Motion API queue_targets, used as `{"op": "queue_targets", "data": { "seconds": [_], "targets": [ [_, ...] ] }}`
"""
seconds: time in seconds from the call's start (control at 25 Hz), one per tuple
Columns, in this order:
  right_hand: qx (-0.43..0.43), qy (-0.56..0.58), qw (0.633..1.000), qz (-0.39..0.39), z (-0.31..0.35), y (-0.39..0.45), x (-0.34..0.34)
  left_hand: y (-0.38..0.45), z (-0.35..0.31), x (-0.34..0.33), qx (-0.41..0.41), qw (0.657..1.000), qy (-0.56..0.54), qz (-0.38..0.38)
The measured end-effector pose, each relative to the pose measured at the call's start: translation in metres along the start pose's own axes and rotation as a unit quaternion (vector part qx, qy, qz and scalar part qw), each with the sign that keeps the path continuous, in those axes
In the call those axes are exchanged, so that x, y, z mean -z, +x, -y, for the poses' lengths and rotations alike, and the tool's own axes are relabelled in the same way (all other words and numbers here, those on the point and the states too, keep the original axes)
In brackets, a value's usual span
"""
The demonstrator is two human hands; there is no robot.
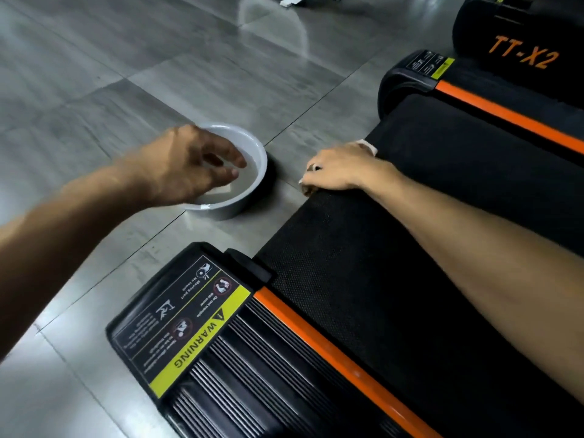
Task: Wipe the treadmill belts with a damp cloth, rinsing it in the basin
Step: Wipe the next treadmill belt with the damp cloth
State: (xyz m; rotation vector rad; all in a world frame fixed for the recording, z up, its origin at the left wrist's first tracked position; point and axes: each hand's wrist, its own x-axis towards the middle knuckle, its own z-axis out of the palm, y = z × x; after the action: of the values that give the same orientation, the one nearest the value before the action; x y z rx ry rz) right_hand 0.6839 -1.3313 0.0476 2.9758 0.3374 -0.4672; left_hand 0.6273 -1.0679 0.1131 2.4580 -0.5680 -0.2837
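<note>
Cloth (pixel 221 191) lies submerged in the white basin (pixel 252 184) on the floor, directly beneath the left hand (pixel 186 167), fingers loosely spread, holding nothing; cloth's axis indeterminate; right hand (pixel 339 169), farther off, curls over the treadmill belt (pixel 395 235) end, belt running away rightward.

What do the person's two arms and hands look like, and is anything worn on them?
Both forearms are bare, with no sleeves, gloves or watch visible. The right hand wears a ring on one finger. The left hand shows nothing worn, though it is slightly blurred.
</note>
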Motion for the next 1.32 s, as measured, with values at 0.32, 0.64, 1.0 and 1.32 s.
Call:
{"op": "queue_targets", "data": {
  "seconds": [0.32, 0.64, 1.0, 1.32],
  "targets": [
    [0.255, 0.269, 0.918, -0.141, 0.056, -0.141, -0.056, 0.016, -0.011, -0.025, -0.036, 0.999, 0.024, 0.010],
    [0.042, 0.220, 0.937, -0.269, -0.036, -0.130, -0.070, 0.025, -0.024, -0.046, -0.111, 0.989, 0.076, 0.055],
    [0.098, 0.197, 0.934, -0.280, -0.090, -0.143, -0.087, 0.036, -0.073, -0.082, -0.126, 0.983, 0.074, 0.110],
    [-0.112, 0.211, 0.914, -0.328, -0.117, -0.076, -0.065, 0.049, -0.115, -0.157, -0.207, 0.943, 0.191, 0.175]
  ]
}}
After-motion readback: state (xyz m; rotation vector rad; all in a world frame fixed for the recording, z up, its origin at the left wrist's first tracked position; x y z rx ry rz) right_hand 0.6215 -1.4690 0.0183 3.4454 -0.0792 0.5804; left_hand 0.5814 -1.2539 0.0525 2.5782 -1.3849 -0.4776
